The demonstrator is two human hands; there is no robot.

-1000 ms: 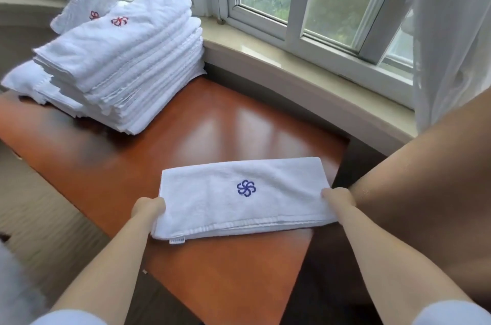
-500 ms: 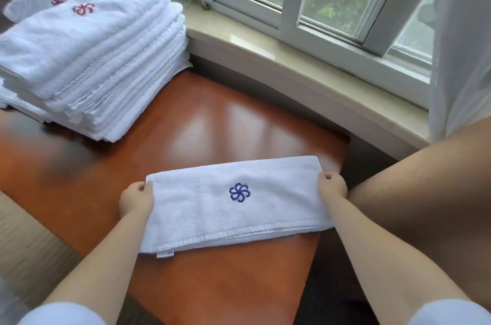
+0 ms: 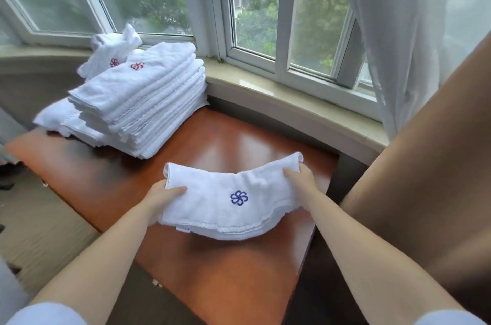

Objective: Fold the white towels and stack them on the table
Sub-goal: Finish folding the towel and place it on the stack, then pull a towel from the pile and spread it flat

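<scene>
Above the table [image 3: 218, 266], both hands grip the blue-flower-embroidered folded towel [image 3: 225, 208].

Left hand [image 3: 162, 196] and right hand [image 3: 301, 181]: bare, no rings or watch seen. Forearms bare. Pale blue-white short sleeves [image 3: 46, 314] visible at both lower frame corners.

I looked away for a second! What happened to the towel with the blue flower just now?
The folded towel lay flat on the table with a hand at each end. Now the left hand and right hand have gripped the ends and lifted it, so its middle sags. The tall stack of towels by the window has stayed as it was.
</scene>
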